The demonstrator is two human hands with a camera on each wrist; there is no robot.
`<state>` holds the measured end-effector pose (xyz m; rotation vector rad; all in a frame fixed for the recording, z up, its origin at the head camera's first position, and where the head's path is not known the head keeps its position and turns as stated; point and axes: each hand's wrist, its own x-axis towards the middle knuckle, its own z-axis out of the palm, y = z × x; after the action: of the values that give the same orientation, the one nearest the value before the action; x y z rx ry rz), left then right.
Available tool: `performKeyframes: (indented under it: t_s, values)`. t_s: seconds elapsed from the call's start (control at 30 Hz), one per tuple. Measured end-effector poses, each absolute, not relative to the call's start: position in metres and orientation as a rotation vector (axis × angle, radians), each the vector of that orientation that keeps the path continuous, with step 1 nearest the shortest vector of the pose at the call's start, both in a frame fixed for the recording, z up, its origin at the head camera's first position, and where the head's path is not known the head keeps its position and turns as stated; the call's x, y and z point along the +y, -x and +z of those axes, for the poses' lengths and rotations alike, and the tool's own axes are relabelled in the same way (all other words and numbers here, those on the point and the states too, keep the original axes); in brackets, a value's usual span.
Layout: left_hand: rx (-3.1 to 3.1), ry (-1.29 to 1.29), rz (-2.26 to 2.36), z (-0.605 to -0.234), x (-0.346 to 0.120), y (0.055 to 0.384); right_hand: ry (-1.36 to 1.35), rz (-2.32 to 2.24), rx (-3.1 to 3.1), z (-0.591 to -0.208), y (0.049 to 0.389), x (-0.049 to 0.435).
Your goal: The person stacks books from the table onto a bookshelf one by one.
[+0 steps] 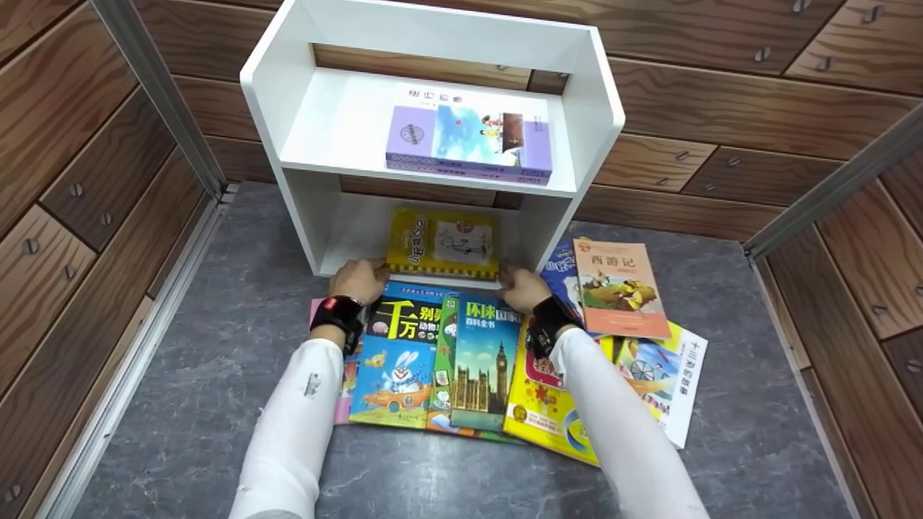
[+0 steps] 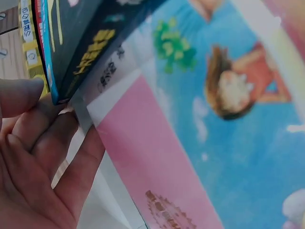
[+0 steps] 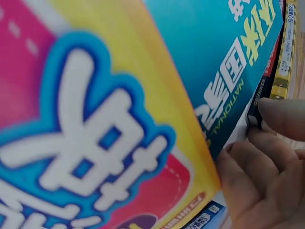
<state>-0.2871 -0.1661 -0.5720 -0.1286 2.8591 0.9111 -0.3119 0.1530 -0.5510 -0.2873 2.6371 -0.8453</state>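
Note:
A small stack topped by a yellow comic book (image 1: 443, 241) lies flat on the lower shelf, near its front edge. My left hand (image 1: 359, 280) grips the stack's left side. In the left wrist view, the thumb (image 2: 21, 95) sits against the yellow book's edge, with bent fingers below. My right hand (image 1: 523, 288) holds the opposite side; in the right wrist view its thumb (image 3: 283, 117) lies at the edges of the stacked books, fingers curled beneath. Just below the hands, a blue rabbit-cover book (image 1: 396, 375) and a teal encyclopedia (image 1: 479, 367) lie on the floor.
The white two-tier shelf (image 1: 270, 108) stands against a wood-pattern wall (image 1: 721, 108). Purple books (image 1: 469, 137) are piled on its upper tier. At the right lie an orange-covered book (image 1: 621, 288), a white-edged book (image 1: 681, 411) and a large yellow book (image 1: 548, 411), partly under the right forearm.

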Motion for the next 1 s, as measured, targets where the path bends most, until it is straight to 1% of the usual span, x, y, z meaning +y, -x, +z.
performKeyframes:
  t_s: [0.33,0.7,1.0]
  values:
    - [2.883,0.204,0.985,-0.5718,-0.1651,0.2914,0.295,-0.727,2.882,-0.5569,0.3070,0.1461]
    - [2.895,0.255,1.054,-0.5732,-0.1631,0.2943,0.327,-0.662,2.873,-0.5552,0.3059,0.1467]
    - [2.944,0.242,1.035,-0.5743,-0.1597,0.2965,0.267,-0.656,2.836,-0.5541,0.3082,0.1447]
